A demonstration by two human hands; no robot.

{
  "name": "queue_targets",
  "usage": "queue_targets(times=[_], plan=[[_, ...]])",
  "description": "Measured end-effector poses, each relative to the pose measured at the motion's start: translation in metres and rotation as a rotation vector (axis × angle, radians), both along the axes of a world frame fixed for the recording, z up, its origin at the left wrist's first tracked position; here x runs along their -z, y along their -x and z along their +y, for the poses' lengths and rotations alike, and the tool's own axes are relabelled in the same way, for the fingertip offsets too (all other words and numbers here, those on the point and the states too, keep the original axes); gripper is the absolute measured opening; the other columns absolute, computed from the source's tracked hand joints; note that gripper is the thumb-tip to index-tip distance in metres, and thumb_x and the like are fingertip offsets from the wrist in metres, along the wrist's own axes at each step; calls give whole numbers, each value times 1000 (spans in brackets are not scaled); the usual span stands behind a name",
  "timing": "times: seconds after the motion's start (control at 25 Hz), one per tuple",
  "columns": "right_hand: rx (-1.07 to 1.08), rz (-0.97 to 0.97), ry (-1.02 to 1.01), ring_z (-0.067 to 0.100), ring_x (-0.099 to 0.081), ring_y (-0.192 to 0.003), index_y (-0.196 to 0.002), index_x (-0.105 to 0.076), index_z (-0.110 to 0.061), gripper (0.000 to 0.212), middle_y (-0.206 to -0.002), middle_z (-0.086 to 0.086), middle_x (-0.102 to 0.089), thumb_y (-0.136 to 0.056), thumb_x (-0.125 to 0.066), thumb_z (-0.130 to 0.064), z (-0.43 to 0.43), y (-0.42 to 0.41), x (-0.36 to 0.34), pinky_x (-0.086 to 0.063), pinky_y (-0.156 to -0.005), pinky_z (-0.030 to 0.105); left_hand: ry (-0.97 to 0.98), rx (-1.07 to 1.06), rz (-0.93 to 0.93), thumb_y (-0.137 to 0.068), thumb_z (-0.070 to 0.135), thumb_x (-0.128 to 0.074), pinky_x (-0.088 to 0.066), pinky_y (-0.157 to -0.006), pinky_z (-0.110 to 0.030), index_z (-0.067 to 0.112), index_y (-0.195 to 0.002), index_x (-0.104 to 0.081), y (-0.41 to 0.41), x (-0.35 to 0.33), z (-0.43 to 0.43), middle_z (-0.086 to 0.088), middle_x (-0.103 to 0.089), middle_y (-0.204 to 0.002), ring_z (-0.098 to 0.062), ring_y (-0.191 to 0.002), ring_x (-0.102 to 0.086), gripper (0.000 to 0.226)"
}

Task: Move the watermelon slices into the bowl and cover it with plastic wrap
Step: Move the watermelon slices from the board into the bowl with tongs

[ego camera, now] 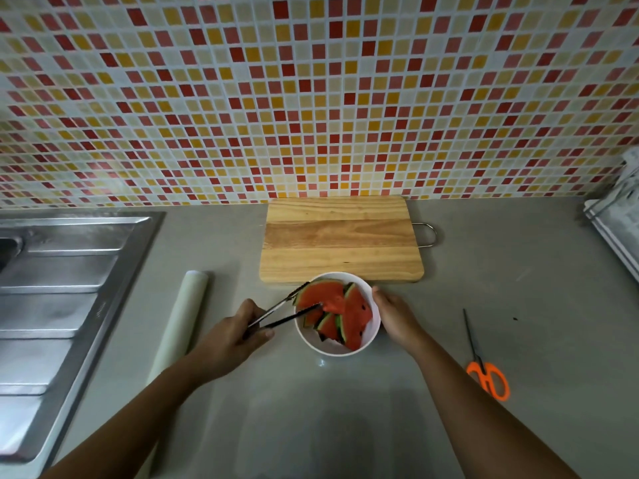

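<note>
A white bowl stands on the grey counter just in front of the wooden cutting board, whose top is bare. Several watermelon slices lie inside the bowl. My left hand grips metal tongs whose tips reach over the bowl's left rim to a slice. My right hand rests against the bowl's right side with its fingers along the rim. A roll of plastic wrap lies on the counter to the left of my left hand.
Orange-handled scissors lie on the counter to the right. A steel sink with a draining board fills the left side. A white rack stands at the far right edge. A tiled wall rises behind the board.
</note>
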State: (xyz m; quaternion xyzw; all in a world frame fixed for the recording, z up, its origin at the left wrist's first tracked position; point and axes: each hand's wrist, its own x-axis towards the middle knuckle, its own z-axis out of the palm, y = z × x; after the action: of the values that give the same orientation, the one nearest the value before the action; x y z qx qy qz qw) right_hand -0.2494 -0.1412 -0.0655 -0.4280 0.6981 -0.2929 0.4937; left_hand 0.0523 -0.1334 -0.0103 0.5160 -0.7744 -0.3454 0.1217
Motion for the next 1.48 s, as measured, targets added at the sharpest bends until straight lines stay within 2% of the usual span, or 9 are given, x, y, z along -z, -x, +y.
queue_targets(times=[0.2,0.4,0.52,0.76,0.96,1.2,1.28,1.36,1.48], plan=[[-25,34,8,23,-60,-98,-98,-67,-10,46,-102,10,-67,-100,-30,-37,0,0,0,-44,-87,37,153,66,-163,-92,41,-51,-37,-57,-28,26,-95,-34,8,-2,10,11,-49,-70,-13,-61,-53,23],[-18,29,23,21,-59,-97,-98,-66,-9,45,-102,10,-67,-99,-30,-36,0,0,0,-42,-81,33,275,124,-408,-93,49,-42,-45,-64,-29,17,-110,-38,9,-12,13,1,-63,-112,-22,-85,-65,36],[-14,33,29,22,-59,-100,-98,-66,-11,45,-104,11,-67,-99,-31,-37,0,1,3,-42,-84,34,249,126,-377,-92,49,-43,-50,-68,-33,18,-107,-38,0,-23,12,1,-64,-111,-21,-86,-65,36],[-5,20,5,21,-59,-99,-98,-67,-14,44,-106,9,-67,-98,-32,-41,-1,2,4,-43,-85,35,257,138,-392,-94,48,-40,-39,-60,-28,18,-107,-38,16,-21,18,1,-64,-104,-23,-82,-63,33],[-2,-7,-2,22,-61,-98,-96,-68,-11,45,-104,11,-68,-98,-33,-39,-1,4,5,-45,-91,38,304,181,-460,-95,49,-35,-39,-58,-25,18,-111,-38,18,-19,21,3,-61,-119,-21,-81,-65,35],[2,-31,-9,27,-62,-103,-102,-68,-7,46,-106,14,-69,-98,-33,-38,-3,4,8,-45,-97,46,465,206,-552,-95,48,-37,-39,-52,-29,17,-121,-45,24,-28,22,-1,-63,-103,-24,-68,-63,42],[-4,-50,-15,27,-62,-103,-101,-68,-7,45,-105,14,-69,-98,-34,-36,-4,4,7,-45,-98,47,544,245,-548,-89,43,-54,-37,-41,-27,14,-111,-53,26,-35,21,-3,-66,-87,-24,-51,-60,36],[-11,-66,-16,26,-62,-103,-100,-69,-7,43,-105,13,-69,-98,-35,-34,-5,5,8,-44,-98,47,610,265,-527,-81,38,-68,-31,-35,-22,16,-102,-49,26,-42,19,-1,-67,-75,-21,-39,-55,36],[0,-83,-27,25,-63,-102,-94,-70,-12,40,-103,11,-70,-97,-36,-34,-6,7,8,-46,-97,44,632,270,-498,-81,38,-68,-29,-35,-22,16,-98,-47,26,-46,18,0,-66,-72,-21,-38,-54,35]])
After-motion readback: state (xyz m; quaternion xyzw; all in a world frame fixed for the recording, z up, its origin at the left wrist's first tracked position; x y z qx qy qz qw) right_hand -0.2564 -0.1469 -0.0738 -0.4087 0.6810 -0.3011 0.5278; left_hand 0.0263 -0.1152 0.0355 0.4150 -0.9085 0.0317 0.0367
